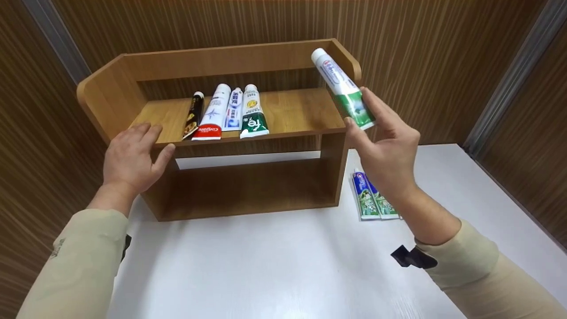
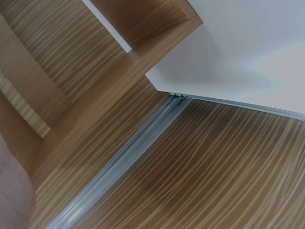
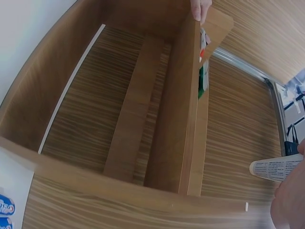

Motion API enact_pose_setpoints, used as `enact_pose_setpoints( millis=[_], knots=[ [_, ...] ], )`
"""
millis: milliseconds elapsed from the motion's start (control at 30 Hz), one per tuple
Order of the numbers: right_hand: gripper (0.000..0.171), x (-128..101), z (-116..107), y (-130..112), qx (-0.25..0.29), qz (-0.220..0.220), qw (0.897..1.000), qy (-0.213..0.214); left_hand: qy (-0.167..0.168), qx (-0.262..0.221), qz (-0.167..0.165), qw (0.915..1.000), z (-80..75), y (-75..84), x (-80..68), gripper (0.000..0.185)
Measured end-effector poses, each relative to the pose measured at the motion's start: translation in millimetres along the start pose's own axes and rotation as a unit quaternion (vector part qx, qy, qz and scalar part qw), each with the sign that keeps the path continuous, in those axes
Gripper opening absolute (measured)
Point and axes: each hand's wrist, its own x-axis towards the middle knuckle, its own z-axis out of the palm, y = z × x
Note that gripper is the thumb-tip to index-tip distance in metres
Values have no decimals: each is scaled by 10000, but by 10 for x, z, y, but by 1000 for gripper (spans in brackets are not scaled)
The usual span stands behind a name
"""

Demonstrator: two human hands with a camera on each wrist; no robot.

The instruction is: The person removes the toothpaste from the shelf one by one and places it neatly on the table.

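Fingers (image 1: 381,116) and thumb of the right hand (image 1: 387,150) pinch the crimped lower end of a green-and-white toothpaste tube (image 1: 343,88), seen from the head camera just off the right end panel of a wooden shelf unit (image 1: 230,133). Its long axis tilts, white cap up and to the left toward the unit's top corner, crimp down toward the palm. Left of those fingers the upper board lies bare as far as four tubes in a row: a green-and-white one (image 1: 253,113), a white-and-blue one (image 1: 233,108), a red-and-white Colgate tube (image 1: 213,113) and a black one (image 1: 194,114), all caps toward the back. Below the wrist two more tubes (image 1: 373,197) lie side by side on the white table (image 1: 274,261). Relaxed and holding nothing, the left hand (image 1: 130,159) rests on the board's front left edge.

From the left wrist, only the shelf's side, wood-grain wall and table corner (image 2: 228,52) show; the fingers are out of view.

From the right wrist, the tube's printed white end (image 3: 276,169) juts left from the palm, beside the shelf's edge (image 3: 188,109), while a fingertip of the other hand (image 3: 200,9) touches the far end.
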Motion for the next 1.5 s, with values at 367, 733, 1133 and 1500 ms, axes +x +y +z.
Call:
enact_pose_setpoints(
  millis=[367,733,1133,1500],
  knots=[
    [51,3,-247,87,-143,-193,9996,123,-19,33,-18,10000,2,-4,-10,70],
    [51,-6,-514,203,-172,28,9986,489,8,4,28,10000,-11,5,12,71],
    [53,-93,-780,384,-537,725,9928,790,18,-6,55,10000,11,-17,6,70],
    [54,-216,-981,628,-767,941,9897,758,9,0,49,10000,6,-15,10,70]
  ],
)
